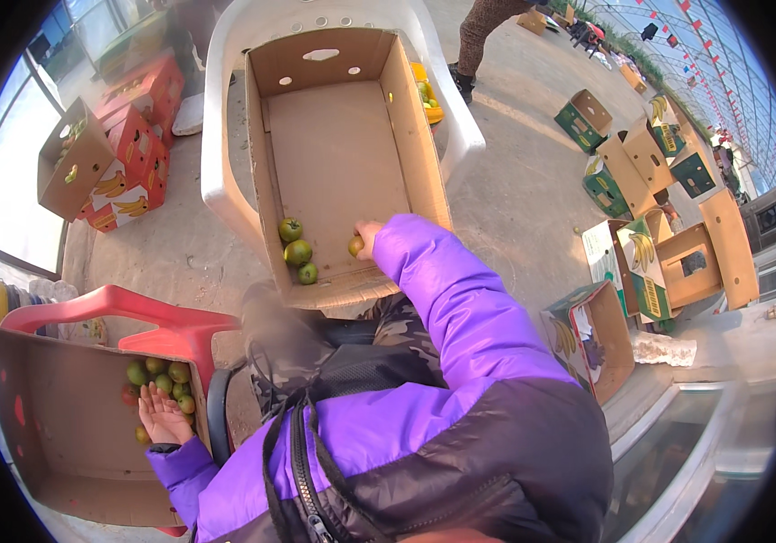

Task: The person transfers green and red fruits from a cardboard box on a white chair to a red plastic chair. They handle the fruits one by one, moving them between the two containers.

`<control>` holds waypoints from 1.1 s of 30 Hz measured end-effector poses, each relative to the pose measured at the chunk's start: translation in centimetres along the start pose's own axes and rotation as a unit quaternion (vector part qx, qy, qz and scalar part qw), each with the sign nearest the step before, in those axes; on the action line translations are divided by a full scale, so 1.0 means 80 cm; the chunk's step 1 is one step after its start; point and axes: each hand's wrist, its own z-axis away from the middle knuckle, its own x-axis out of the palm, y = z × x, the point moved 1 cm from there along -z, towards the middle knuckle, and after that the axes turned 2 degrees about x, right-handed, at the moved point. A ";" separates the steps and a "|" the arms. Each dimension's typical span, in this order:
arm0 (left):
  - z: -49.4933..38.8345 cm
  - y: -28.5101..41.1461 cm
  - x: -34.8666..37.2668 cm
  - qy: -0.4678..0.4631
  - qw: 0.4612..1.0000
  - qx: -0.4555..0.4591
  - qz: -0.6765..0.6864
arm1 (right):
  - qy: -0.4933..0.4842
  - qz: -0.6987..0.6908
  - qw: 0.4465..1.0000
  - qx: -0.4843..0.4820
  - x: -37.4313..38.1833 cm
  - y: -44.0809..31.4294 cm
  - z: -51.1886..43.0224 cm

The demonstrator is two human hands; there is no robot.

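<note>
In the cardboard box on the white plastic chair, my right hand has its fingers around an orange-green tomato, low over the box floor near the close end. Three green tomatoes lie in a row along the left wall of this box. My left hand is palm up with fingers spread and holds nothing. It is over a second cardboard box on a red plastic chair, beside several green tomatoes and a reddish one.
Red banana boxes are stacked at the left, with an open carton of produce. Behind the white chair's right arm is a yellow crate. A person's leg stands beyond. Green banana boxes lie at the right.
</note>
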 end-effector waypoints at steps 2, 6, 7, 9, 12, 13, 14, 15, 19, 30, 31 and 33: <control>0.009 -0.006 0.030 -0.055 0.998 -0.015 0.012 | 0.067 -0.146 0.986 -0.054 -0.021 -0.027 0.011; 0.033 -0.044 0.115 -0.220 0.971 -0.090 -0.011 | 0.068 -0.233 0.936 -0.256 -0.053 -0.128 0.053; 0.042 -0.053 0.137 -0.246 0.962 -0.113 -0.034 | 0.062 -0.234 0.919 -0.312 -0.054 -0.157 0.067; 0.063 -0.071 0.173 -0.279 0.944 -0.169 -0.055 | 0.020 -0.283 0.884 -0.371 -0.047 -0.207 0.102; 0.077 -0.084 0.196 -0.313 0.915 -0.255 -0.006 | 0.021 -0.269 0.865 -0.424 -0.041 -0.240 0.118; 0.075 -0.082 0.194 -0.317 0.915 -0.251 -0.010 | 0.034 -0.295 0.837 -0.459 -0.038 -0.238 0.119; 0.071 -0.079 0.186 -0.311 0.917 -0.249 -0.006 | 0.061 -0.319 0.839 -0.436 -0.042 -0.226 0.105; 0.065 -0.075 0.175 -0.324 0.913 -0.248 0.003 | 0.107 -0.334 0.850 -0.393 -0.044 -0.209 0.087; 0.034 -0.037 0.095 -0.206 0.957 -0.188 0.075 | 0.175 -0.181 0.967 -0.038 -0.034 -0.139 0.000; -0.005 0.017 -0.056 0.172 0.984 -0.006 0.049 | 0.168 0.047 0.984 -0.046 0.096 -0.154 -0.102; -0.005 0.013 -0.056 0.137 0.990 -0.028 0.030 | 0.146 0.052 0.987 -0.038 0.095 -0.151 -0.103; -0.005 0.005 -0.049 0.079 0.996 -0.035 0.002 | 0.115 0.023 0.993 -0.013 0.088 -0.145 -0.102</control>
